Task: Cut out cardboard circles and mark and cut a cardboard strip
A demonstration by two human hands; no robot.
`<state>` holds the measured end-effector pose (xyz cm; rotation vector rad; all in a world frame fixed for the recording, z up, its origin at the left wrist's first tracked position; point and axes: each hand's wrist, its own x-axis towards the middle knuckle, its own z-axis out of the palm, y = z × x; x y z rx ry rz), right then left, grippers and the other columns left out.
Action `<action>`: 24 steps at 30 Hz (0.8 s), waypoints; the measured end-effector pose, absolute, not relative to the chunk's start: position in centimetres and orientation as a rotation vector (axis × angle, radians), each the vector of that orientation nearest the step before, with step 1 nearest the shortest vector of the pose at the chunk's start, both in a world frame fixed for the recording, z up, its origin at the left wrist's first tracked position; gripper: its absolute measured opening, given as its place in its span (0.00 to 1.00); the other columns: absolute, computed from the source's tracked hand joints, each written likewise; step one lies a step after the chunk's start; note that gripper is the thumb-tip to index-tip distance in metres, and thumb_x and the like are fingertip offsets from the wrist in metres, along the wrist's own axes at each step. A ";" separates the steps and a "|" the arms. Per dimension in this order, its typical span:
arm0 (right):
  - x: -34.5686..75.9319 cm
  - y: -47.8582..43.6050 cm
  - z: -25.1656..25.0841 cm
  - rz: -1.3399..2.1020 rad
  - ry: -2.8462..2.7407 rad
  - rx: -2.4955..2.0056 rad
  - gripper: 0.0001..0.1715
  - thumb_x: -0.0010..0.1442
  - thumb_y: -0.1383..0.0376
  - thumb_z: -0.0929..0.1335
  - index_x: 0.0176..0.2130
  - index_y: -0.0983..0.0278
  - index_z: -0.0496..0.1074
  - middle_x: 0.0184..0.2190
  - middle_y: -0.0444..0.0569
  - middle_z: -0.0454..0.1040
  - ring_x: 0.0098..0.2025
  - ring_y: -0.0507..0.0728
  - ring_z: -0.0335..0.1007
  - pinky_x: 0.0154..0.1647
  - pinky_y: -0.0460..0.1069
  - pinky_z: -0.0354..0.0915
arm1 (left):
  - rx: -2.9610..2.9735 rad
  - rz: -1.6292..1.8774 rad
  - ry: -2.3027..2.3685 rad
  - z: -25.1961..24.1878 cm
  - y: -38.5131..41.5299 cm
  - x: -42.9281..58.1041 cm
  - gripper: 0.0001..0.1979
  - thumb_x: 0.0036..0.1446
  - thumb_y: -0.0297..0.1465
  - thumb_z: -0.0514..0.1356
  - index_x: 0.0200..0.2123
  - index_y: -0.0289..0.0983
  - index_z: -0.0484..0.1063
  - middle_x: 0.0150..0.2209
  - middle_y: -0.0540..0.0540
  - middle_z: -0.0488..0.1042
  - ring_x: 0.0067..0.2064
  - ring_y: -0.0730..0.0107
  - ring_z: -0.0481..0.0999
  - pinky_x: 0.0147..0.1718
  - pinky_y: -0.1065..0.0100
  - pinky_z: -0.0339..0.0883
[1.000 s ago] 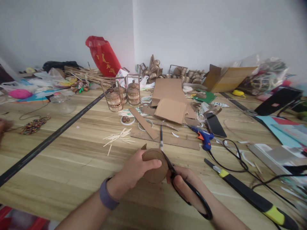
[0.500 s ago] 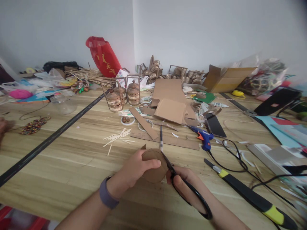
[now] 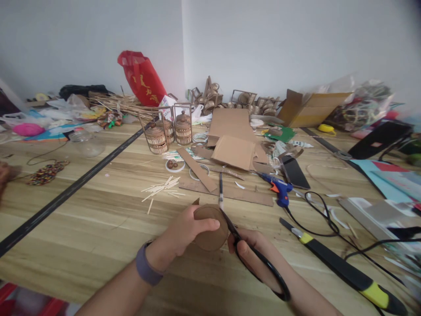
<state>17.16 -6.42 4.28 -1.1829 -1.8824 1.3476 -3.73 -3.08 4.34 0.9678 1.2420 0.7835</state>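
Looks like you're trimming that round brown cardboard disc (image 3: 209, 240) between your hands, left hand (image 3: 180, 230) pinching it, right hand (image 3: 258, 245) gripping long black scissors (image 3: 236, 235) at its rim; next snip calls for steady turning.

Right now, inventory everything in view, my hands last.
scissors: one, black, lower centre
cardboard disc: one, brown, lower centre
utility knife: one, yellow-black, lower right
glue gun: one, blue, right
phone: one, black, beside glue gun
sticks: several, pale, left of centre
handled baskets: three, brown, behind sticks
basket pile: uncounted, brown, back
cardboard sheets: several, brown, centre
open carton: one, brown, back right
bag: one, red, back left
beadwork: one, multicoloured, left
clutter: uncounted, mixed, sides
another person's hand: one, left edge
wristband: one, purple, lower left
left hand: one, bare, holding disc
right hand: one, bare, holding scissors
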 end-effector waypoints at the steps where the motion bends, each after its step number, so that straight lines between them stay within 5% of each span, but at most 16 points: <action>1: 17.2 -6.4 4.3 1.340 -1.884 -1.185 0.46 0.55 0.23 0.55 0.27 0.60 0.63 0.19 0.40 0.54 0.21 0.51 0.47 0.20 0.48 0.45 | 0.965 0.791 1.233 4.3 -3.1 -3.8 0.25 0.36 0.40 0.75 0.41 0.37 0.81 0.40 0.42 0.85 0.46 0.47 0.80 0.41 0.59 0.70; 12: 17.3 -6.9 2.2 1.296 -1.741 -1.248 0.41 0.61 0.28 0.58 0.33 0.61 0.68 0.17 0.38 0.56 0.17 0.51 0.48 0.18 0.47 0.46 | 0.690 0.957 0.888 4.9 -3.5 -2.2 0.25 0.36 0.41 0.77 0.38 0.35 0.82 0.34 0.43 0.84 0.36 0.60 0.80 0.36 0.65 0.70; 18: 16.5 -6.4 3.2 1.105 -1.863 -1.273 0.50 0.53 0.22 0.55 0.29 0.63 0.70 0.24 0.47 0.66 0.26 0.56 0.61 0.25 0.48 0.57 | 0.674 1.009 0.918 4.7 -4.0 -1.6 0.24 0.36 0.41 0.78 0.35 0.34 0.82 0.32 0.43 0.83 0.35 0.60 0.80 0.37 0.64 0.71; 24: 16.4 -6.9 3.5 1.243 -1.822 -1.101 0.48 0.59 0.25 0.55 0.35 0.64 0.73 0.19 0.40 0.60 0.20 0.52 0.54 0.21 0.47 0.55 | 0.696 1.059 1.060 4.9 -4.1 -1.6 0.23 0.35 0.40 0.77 0.35 0.34 0.81 0.34 0.42 0.84 0.38 0.54 0.81 0.40 0.60 0.72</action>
